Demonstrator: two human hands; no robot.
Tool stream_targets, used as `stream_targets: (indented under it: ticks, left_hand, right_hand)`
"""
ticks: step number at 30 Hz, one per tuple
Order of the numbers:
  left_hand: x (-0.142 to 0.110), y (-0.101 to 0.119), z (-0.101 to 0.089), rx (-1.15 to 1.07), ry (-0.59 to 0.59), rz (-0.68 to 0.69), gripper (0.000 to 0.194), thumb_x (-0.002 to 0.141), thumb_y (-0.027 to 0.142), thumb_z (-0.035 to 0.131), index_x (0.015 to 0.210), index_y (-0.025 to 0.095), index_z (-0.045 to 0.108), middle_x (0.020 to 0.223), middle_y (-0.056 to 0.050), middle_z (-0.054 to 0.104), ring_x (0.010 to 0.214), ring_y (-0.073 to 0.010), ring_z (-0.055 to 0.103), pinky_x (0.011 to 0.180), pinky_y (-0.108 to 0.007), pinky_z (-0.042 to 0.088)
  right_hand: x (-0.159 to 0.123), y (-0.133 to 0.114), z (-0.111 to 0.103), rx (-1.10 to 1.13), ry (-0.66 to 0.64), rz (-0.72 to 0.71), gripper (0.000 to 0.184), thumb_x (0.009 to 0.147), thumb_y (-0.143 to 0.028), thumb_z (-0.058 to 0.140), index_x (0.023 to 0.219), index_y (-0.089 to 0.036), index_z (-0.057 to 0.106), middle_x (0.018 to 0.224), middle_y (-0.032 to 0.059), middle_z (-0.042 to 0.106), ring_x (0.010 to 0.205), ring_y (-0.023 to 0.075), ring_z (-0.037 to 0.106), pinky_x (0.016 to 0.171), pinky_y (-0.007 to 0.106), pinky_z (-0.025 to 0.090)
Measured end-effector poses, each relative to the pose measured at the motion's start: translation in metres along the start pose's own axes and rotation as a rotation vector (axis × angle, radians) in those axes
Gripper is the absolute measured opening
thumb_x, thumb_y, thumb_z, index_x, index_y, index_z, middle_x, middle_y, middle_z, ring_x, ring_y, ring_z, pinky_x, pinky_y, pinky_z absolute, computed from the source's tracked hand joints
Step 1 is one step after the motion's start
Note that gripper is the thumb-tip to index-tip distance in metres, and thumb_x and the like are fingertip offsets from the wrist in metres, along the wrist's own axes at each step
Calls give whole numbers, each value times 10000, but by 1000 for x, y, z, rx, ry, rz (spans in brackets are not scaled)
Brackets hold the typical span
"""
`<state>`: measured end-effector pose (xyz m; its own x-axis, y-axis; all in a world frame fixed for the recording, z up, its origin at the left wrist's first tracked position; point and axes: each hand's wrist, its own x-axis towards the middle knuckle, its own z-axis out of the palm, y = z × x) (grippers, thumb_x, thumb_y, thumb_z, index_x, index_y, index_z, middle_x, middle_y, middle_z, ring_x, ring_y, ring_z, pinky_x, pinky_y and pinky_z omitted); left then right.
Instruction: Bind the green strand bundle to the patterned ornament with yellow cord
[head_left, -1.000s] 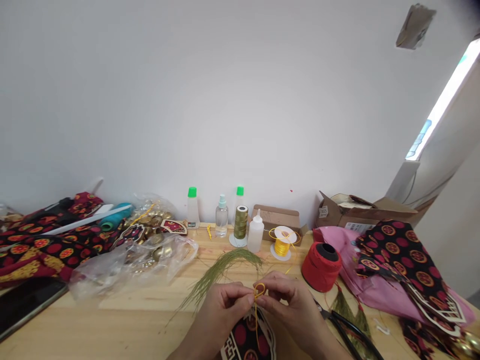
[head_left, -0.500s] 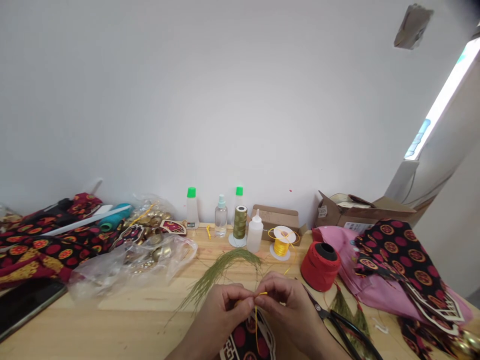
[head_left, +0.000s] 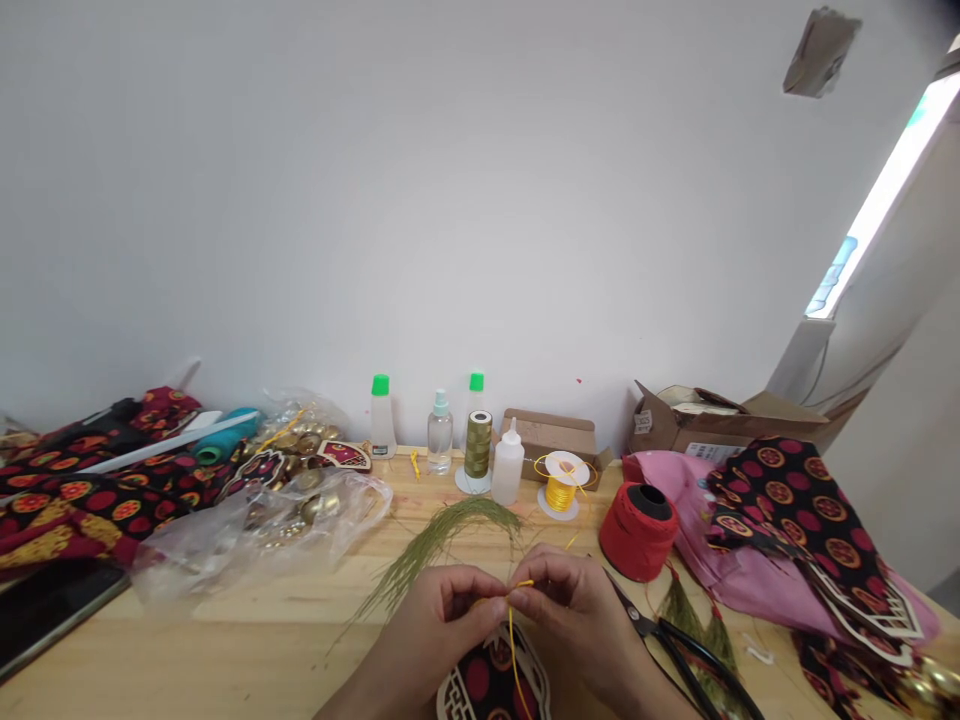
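Both hands meet at the front middle of the table, thumbs and fingertips pinched close together. My left hand [head_left: 450, 625] and my right hand [head_left: 574, 610] grip a thin yellow cord [head_left: 513, 650], whose loose end hangs down between them. Just below the fingers is a wooden-framed ornament [head_left: 495, 675] with black and red patterned fabric; where the cord meets it is hidden by the fingers. Behind my left hand lies a bundle of olive-green tassel threads [head_left: 431, 545]. Black-handled scissors [head_left: 664, 635] lie open to the right of my right hand.
Along the wall stand a white squeeze bottle [head_left: 508, 470], an olive thread spool [head_left: 478, 447] and a yellow cord spool [head_left: 561, 490]. A red thread cone [head_left: 640, 530] and green tassels [head_left: 681, 610] are at right. A plastic bag of bells [head_left: 300, 520] and a phone [head_left: 56, 610] lie left.
The view has shifted very slightly. Both hands keep their pinch on the yellow cord, and the ornament below shows a little more at a slightly different angle.
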<state>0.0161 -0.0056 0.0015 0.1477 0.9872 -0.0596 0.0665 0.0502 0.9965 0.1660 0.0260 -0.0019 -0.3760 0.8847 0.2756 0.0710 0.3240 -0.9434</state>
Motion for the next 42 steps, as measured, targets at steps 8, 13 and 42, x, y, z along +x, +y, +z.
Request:
stream_targets:
  ticks: [8, 13, 42]
  left_hand:
    - [1, 4, 2, -159, 9, -96, 188, 566, 280, 649, 656, 115, 644, 559, 5, 617, 517, -95, 490, 507, -207, 362]
    - [1, 5, 2, -182, 34, -116, 178, 544, 272, 661, 622, 113, 643, 503, 27, 589, 475, -77, 460, 479, -195, 344]
    - [3, 0, 0, -188, -13, -69, 164, 599, 273, 630, 634, 114, 649, 565, -8, 631, 524, -105, 511, 518, -216, 383]
  right_hand:
    - [1, -2, 1, 66, -7, 36, 109, 617, -253, 632, 592, -148, 643, 571, 0, 539, 556, 109, 467, 514, 207, 359]
    - [0, -4, 2, 196, -18, 122, 136, 589, -271, 649, 569, -137, 634, 558, -6, 528, 543, 98, 459, 502, 196, 356]
    - [0, -2, 2, -16, -28, -25, 164, 697, -266, 542, 627, -129, 602, 604, 12, 538, 593, 124, 485, 535, 210, 378]
